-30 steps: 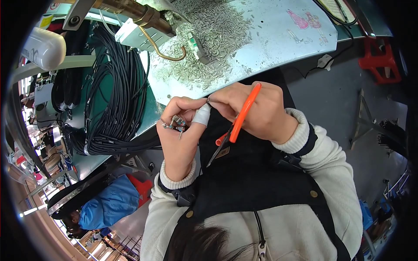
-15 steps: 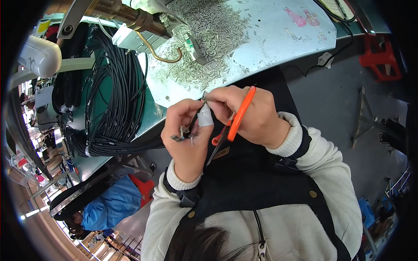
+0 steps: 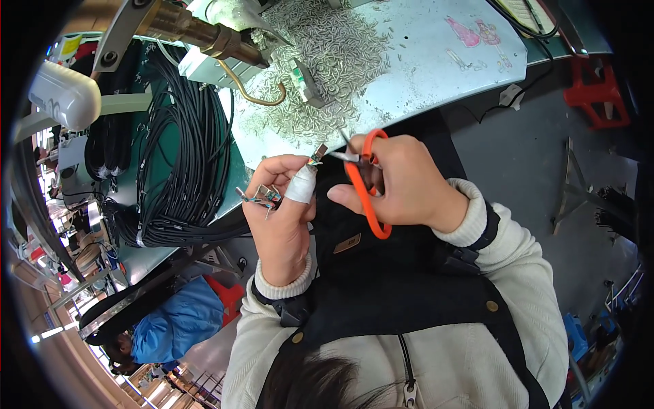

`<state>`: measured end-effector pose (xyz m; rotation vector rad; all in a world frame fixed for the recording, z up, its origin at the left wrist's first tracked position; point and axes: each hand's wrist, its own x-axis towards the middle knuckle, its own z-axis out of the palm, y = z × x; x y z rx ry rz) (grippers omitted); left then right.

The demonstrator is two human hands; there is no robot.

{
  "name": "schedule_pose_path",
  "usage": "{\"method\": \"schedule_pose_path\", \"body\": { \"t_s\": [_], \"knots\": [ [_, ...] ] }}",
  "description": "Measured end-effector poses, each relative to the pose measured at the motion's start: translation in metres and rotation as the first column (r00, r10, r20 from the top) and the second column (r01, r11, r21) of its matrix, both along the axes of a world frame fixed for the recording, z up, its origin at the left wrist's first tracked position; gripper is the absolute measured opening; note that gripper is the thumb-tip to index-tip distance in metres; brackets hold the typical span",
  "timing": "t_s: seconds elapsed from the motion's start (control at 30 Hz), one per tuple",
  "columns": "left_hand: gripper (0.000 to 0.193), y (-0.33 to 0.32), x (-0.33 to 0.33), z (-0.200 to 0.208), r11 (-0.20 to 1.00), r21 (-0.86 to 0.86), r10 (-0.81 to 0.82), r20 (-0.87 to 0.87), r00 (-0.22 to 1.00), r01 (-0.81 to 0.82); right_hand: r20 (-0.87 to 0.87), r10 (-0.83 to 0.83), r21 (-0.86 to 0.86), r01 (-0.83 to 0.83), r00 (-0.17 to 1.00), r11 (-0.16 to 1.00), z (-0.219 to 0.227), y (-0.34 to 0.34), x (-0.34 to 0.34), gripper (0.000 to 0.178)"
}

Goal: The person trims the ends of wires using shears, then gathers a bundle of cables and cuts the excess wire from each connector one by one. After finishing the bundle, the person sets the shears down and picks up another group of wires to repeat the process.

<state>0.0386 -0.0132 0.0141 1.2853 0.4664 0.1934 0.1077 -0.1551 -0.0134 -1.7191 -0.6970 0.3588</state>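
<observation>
Between the thumb and forefinger of my left hand (image 3: 279, 218) is a small metal cable connector (image 3: 321, 151) with thin coloured wires at its base. White tape (image 3: 301, 184) wraps that thumb. More wired connector ends (image 3: 262, 196) stick out between the left fingers. My right hand (image 3: 415, 180) is closed on orange-handled scissors (image 3: 364, 198), fingers through the loops. The blades are apart and point toward the connector, near the table's front edge. Whether a blade touches a wire I cannot tell.
A large heap of small metal pins (image 3: 334, 54) covers part of the white board (image 3: 443, 82). Above it juts a machine arm with a bent copper tube (image 3: 255, 101). Coiled black cables (image 3: 184, 170) lie at left. A person in blue (image 3: 180, 320) sits beyond; a red stool (image 3: 596, 92) stands right.
My right hand has drawn back to the right from the connector. The scissors have swung from hanging blades-down in the palm to pointing at it. My left hand has shifted slightly left.
</observation>
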Motion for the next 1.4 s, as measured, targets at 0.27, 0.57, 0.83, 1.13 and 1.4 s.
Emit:
{"method": "schedule_pose_path", "body": {
  "t_s": [0.27, 0.57, 0.83, 1.13, 1.4],
  "knots": [
    [0.012, 0.001, 0.002, 0.001, 0.998, 0.067, -0.012, 0.018, 1.000, 0.011, 0.170, 0.031, -0.219, 0.007, 0.985, 0.976, -0.009, 0.008, -0.007, 0.030],
    [0.012, 0.027, 0.047, -0.003, 0.974, -0.204, -0.114, -0.070, 0.991, 0.098, -0.556, 0.115, 0.225, 0.017, 0.823, 0.974, -0.004, 0.009, 0.004, 0.024],
    [0.013, 0.043, 0.075, -0.007, 0.933, -0.336, -0.155, -0.053, 0.986, 0.129, -0.425, -0.160, 0.216, 0.271, 0.891, 0.938, 0.018, 0.035, 0.049, 0.024],
    [0.012, 0.058, 0.079, -0.007, 0.926, -0.334, -0.223, -0.101, 0.970, 0.177, -0.238, -0.171, 0.051, 0.188, 0.956, 0.981, 0.007, 0.045, 0.067, 0.024],
    [0.013, 0.049, 0.075, -0.006, 0.981, -0.180, -0.086, -0.075, 0.993, 0.072, -0.193, -0.170, 0.152, 0.200, 0.967, 0.968, 0.003, 0.047, 0.067, 0.023]
  ]
}}
